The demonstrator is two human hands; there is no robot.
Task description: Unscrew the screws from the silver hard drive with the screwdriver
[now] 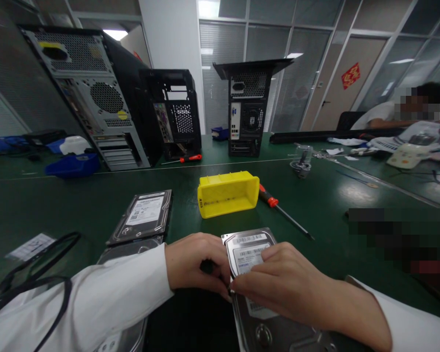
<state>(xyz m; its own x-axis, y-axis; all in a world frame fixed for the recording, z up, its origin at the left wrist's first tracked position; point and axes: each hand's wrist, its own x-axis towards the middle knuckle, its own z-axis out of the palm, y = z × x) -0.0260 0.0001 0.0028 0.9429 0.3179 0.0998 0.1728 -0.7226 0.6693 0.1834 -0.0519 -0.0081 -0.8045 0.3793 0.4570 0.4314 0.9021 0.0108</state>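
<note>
A silver hard drive (247, 239) with a white label lies close in front of me, tilted slightly away. At its left edge, the bent fingers and thumb of my left hand (200, 261) are closed against its side. Across the label lies my right hand (289, 286), its thumb tip at the same left edge and its fingers curled over the drive's top. The fingertips of both hands nearly meet there; whether a small part sits between them is hidden. Another hard drive (144, 215) lies to the left, partly above a further drive covered by my left sleeve.
A yellow bin (227, 195) stands beyond my hands, with a red-and-black screwdriver (273, 201) beside it. Computer cases (247, 107) line the back, near another screwdriver (190, 159) and a blue tray (73, 165). A black cable (68, 288) crosses my left sleeve. Another person (381, 115) sits at right.
</note>
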